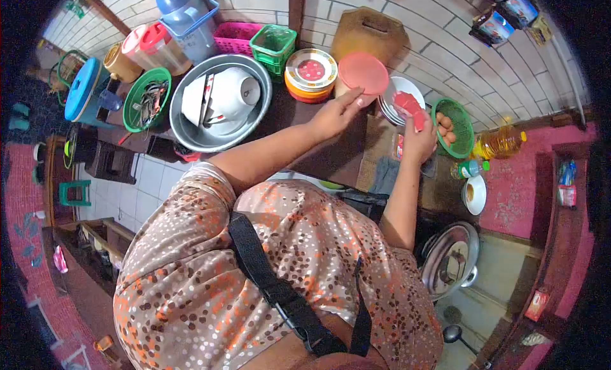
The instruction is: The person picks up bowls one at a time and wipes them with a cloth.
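I observe a round, smooth pink lid [363,72] directly beyond the left hand [342,110]; its near rim meets the fingertips, and I cannot tell whether they clamp it. The right hand [420,138] has fingers clamped on an irregular, pale-marked red piece [407,104] projecting beyond them.

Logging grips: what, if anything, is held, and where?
Right hand: a red item, by its near end. Left hand: at the pink lid; hold unclear.
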Demonstrator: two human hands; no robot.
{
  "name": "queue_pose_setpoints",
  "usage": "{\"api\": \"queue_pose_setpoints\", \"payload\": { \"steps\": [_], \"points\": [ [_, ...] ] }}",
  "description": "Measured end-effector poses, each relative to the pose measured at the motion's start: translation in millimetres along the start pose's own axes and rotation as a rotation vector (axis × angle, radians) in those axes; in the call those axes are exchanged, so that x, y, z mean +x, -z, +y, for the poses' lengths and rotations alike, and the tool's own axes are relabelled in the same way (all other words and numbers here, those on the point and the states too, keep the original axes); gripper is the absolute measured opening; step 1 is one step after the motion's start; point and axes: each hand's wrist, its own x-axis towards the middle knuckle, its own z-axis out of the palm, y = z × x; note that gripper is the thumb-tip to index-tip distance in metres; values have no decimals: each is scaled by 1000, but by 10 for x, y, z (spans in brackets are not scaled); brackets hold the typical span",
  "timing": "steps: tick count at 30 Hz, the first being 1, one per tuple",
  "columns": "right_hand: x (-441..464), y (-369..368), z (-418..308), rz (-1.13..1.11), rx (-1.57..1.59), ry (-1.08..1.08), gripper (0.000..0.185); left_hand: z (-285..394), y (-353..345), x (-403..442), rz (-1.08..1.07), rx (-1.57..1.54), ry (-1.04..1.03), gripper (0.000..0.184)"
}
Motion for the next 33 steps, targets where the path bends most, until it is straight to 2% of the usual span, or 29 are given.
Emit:
{"api": "queue_pose_setpoints", "payload": {
  "steps": [1, 3, 5, 7, 8, 9, 11, 14, 17, 21, 23, 25, 27, 29, 31, 33],
  "points": [
    [-9, 47, -99, -5, 7, 8, 47, -12, 65, -21, 11, 3, 3, 50],
    [-24, 99, -263, 91, 241, -3, 45, -5, 231, -87, 129, 74, -154, 49],
    [-86, 76, -488, 109, 331, 59, 43, 34, 421, -188, 156, 56, -140, 48],
    [-189, 48, -785, 49, 927, -83, 39, 101, 611, -306, 157, 64, -45, 47],
    [-238, 50, -888, -61, 1037, -122, 35, 94, 701, -367, 171, 75, -70, 46],
    [-315, 24, -1007, -57, 1039, -126, 35, 76, 779, -429, 166, 80, -70, 46],
    [-469, -40, -1310, -304, 1387, -452, 36, 49, 937, -549, 235, 74, -94, 45],
    [-746, -202, -1719, -483, 1577, -556, 32, 64, 1216, -727, 287, 97, -128, 43],
    [-963, -299, -2048, -653, 1589, -653, 33, -93, 1544, -870, 311, 28, -147, 44],
    [-1107, -387, -2558, -718, 1622, -713, 36, -119, 2131, -1111, 271, 100, -151, 48],
    [-1158, -410, -2848, -833, 1682, -714, 38, -179, 2468, -1185, 216, 229, -218, 49],
    [-1247, -528, -3036, -888, 1700, -725, 44, -227, 2823, -1271, 190, 213, -214, 53],
    [-1340, -590, -3217, -904, 1786, -822, 55, -322, 3188, -1324, 150, 524, -249, 63],
    [-1400, -682, -3408, -896, 1798, -822, 54, -486, 3495, -1367, 93, 709, -211, 84],
    [-1472, -769, -3574, -856, 1839, -870, 55, -565, 3720, -1423, 19, 784, -133, 94],
    [-1555, -833, -3686, -810, 1811, -895, 55, -647, 3861, -1429, -42, 763, -144, 96]
  ]
}}
